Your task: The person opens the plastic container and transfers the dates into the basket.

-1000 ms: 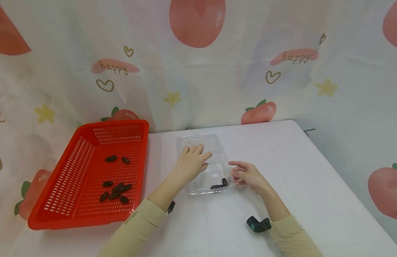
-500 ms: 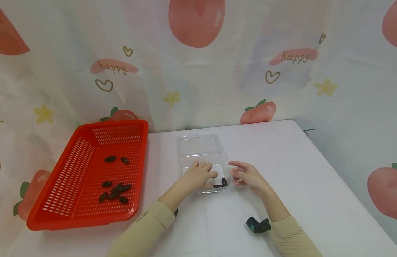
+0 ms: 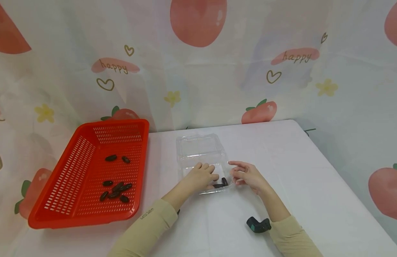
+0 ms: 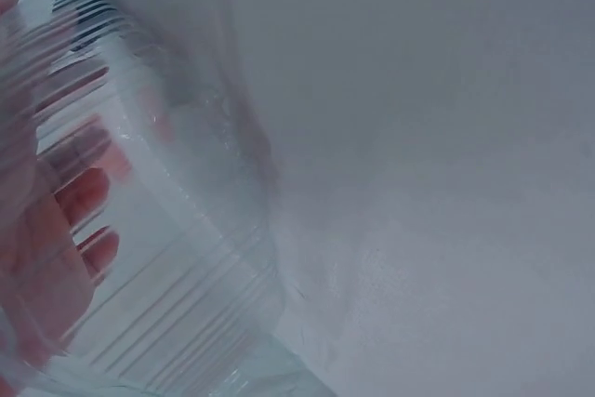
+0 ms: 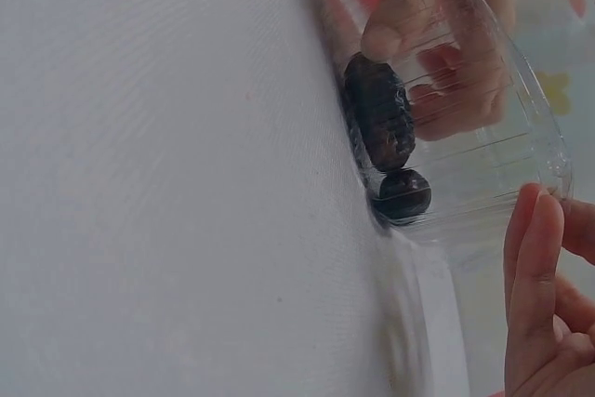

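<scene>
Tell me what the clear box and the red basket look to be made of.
Clear box: thin see-through plastic, glossy and ribbed; the left hand shows through its wall. Red basket: stiff moulded plastic, probably, with rows of slots and an even, slightly shiny colour.

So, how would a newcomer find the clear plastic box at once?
Start from the red basket on the white table and move right. The clear plastic box, lid open, sits between both hands. Unlike the basket, it is transparent and holds only two dark dates.

White table [image 3: 301, 178] — red basket [image 3: 56, 200], clear box [image 3: 198, 144].
</scene>
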`<state>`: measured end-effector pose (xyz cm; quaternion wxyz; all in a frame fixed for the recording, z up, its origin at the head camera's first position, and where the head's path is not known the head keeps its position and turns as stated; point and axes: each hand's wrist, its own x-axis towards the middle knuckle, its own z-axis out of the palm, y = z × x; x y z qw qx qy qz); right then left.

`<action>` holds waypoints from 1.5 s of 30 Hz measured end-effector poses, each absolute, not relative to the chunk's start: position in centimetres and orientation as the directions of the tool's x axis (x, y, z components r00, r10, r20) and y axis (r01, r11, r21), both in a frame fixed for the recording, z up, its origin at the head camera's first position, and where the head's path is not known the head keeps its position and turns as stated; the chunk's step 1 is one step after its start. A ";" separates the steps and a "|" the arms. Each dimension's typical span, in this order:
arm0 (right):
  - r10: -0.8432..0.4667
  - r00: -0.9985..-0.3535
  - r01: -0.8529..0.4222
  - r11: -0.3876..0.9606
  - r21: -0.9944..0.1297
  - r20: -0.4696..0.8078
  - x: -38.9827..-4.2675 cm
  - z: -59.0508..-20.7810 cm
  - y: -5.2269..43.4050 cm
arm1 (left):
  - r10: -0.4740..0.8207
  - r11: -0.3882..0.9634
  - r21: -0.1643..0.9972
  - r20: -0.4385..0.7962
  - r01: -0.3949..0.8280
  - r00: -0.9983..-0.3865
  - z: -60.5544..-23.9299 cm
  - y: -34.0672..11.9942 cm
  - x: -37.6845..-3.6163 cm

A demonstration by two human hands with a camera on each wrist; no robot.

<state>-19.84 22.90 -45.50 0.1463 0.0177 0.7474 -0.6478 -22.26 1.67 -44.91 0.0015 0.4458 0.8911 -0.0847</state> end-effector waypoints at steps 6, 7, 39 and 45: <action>-0.168 -0.957 0.212 0.158 -0.964 -0.238 -19.9 -45.6 23.0 | 0.796 0.583 -0.164 -0.079 0.796 -0.600 -45.1 1.6 -22.4; -0.166 -0.957 0.213 0.157 -0.964 -0.239 -19.9 -45.6 23.0 | 0.797 0.583 -0.166 -0.076 0.796 -0.599 -45.1 1.6 -22.4; -0.178 -0.953 0.217 0.154 -0.964 -0.243 -20.0 -45.5 22.8 | 0.777 0.627 -0.162 0.056 0.762 -0.627 -44.5 0.8 -23.6; -0.175 -0.954 0.217 0.157 -0.963 -0.244 -20.0 -45.5 22.7 | 0.750 0.660 -0.236 0.153 0.713 -0.643 -41.8 -0.3 -24.1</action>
